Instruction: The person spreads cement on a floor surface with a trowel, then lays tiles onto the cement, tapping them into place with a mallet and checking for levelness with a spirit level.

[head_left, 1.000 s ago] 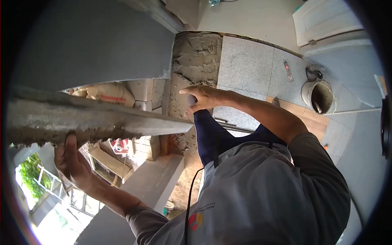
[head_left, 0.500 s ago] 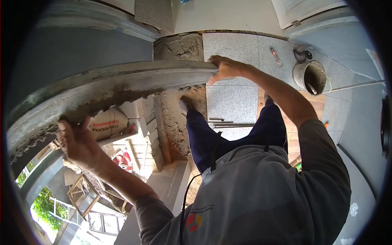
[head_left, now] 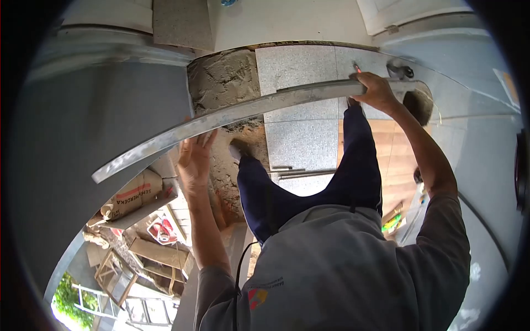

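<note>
Rightward and outward goes the long metal straightedge (head_left: 248,108) since half a second ago, now slanting in the air across the view above mortar (head_left: 223,77) and speckled floor tiles (head_left: 298,66), its right end overlapping the bucket (head_left: 419,107). The right hand (head_left: 375,91) grips it near that end. The left hand (head_left: 193,160) is unclenched, its fingers extended against the bar's middle-left stretch. A cement sack (head_left: 135,193) lies at lower left.

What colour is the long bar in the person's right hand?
The long bar is grey, best seen in the head view.
</note>
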### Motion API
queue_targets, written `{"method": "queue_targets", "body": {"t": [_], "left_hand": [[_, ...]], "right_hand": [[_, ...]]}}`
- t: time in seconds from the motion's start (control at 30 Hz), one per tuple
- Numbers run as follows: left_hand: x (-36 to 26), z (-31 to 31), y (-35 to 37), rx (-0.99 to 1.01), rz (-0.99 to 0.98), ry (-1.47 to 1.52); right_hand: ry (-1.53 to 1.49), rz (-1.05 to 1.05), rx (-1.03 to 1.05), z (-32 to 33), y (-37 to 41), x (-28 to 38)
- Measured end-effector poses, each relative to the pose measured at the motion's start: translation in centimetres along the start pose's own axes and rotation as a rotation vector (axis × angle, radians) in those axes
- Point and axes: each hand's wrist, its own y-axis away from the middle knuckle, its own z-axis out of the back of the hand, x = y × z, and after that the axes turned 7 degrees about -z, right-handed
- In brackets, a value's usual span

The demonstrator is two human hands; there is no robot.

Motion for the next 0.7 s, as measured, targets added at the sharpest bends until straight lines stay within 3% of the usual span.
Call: {"method": "queue_targets", "body": {"t": [0.03, 0.13, 0.2, 0.27, 0.33, 0.4, 0.43, 0.47, 0.6, 0.7], "left_hand": [[2.6, 0.6, -0.8, -0.019, 0.009, -0.032], [8.1, 0.4, -2.6, -0.224, 0.276, -0.429], [10.6, -0.7, -4.4, -0.241, 0.457, -1.124], [13.8, -0.7, -7.3, -0.121, 0.215, -1.707], [16.6, -0.7, -9.8, 0.146, -0.491, -2.076], [19.4, -0.1, -14.9, 0.189, -0.5, -2.096], [20.7, 1.0, -17.6, 0.303, -0.535, -2.121], [22.1, 2.8, -20.0, 0.348, -0.404, -2.206], [27.6, 10.2, -26.5, 0.555, -0.193, -2.389], [30.7, 14.2, -28.8, 0.596, -0.22, -2.422]], "right_hand": [[-0.004, -0.028, 0.026, 0.0, -0.9, -1.9], [-0.009, -0.078, 0.103, -1.2, -2.2, -7.1], [0.037, -0.055, 0.102, -3.6, -3.1, -11.0], [0.069, -0.038, 0.066, -6.4, -4.8, -14.4], [0.111, -0.042, 0.065, -9.3, -6.4, -16.1], [0.162, -0.081, 0.08, -13.2, -8.2, -18.2], [0.173, -0.065, 0.055, -15.0, -9.3, -19.1], [0.177, -0.046, 0.035, -17.0, -10.2, -19.5], [0.253, -0.087, 0.068, -22.9, -12.0, -20.9], [0.262, -0.031, -0.005, -25.3, -12.5, -21.8]]}}
